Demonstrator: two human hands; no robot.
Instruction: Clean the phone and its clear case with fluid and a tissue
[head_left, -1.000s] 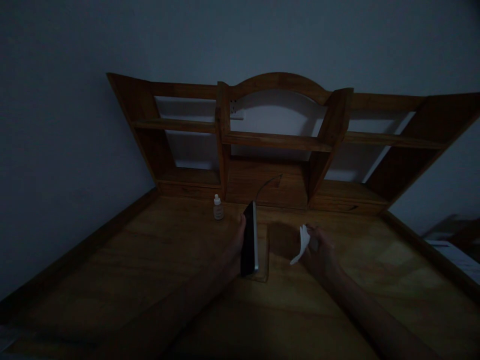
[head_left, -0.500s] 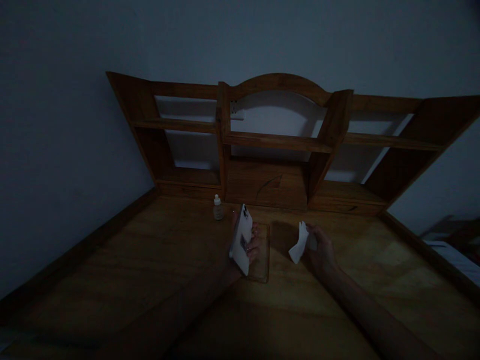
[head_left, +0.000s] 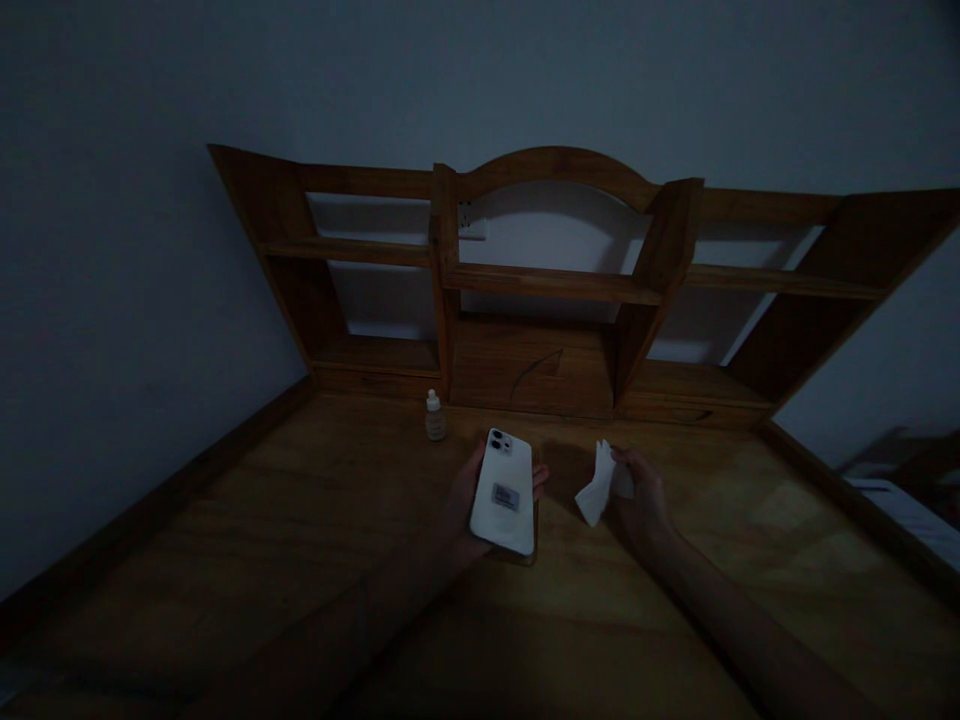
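My left hand (head_left: 463, 492) holds a white phone (head_left: 504, 491) over the wooden desk (head_left: 315, 520), its back facing up with the camera lenses at the far end and a small sticker in the middle. A clear phone case (head_left: 534, 545) lies on the desk just under and right of the phone. My right hand (head_left: 637, 500) pinches a crumpled white tissue (head_left: 597, 483) a short way right of the phone, apart from it.
A small dropper bottle (head_left: 434, 416) stands upright behind the phone near the shelf base. A wooden shelf unit (head_left: 555, 285) with open compartments runs along the desk's back against the wall. A wall socket (head_left: 472, 222) shows through it. The room is dim.
My left hand has turned the phone from edge-on with the dark screen showing to flat with its white back facing up. The right hand with the tissue has barely shifted.
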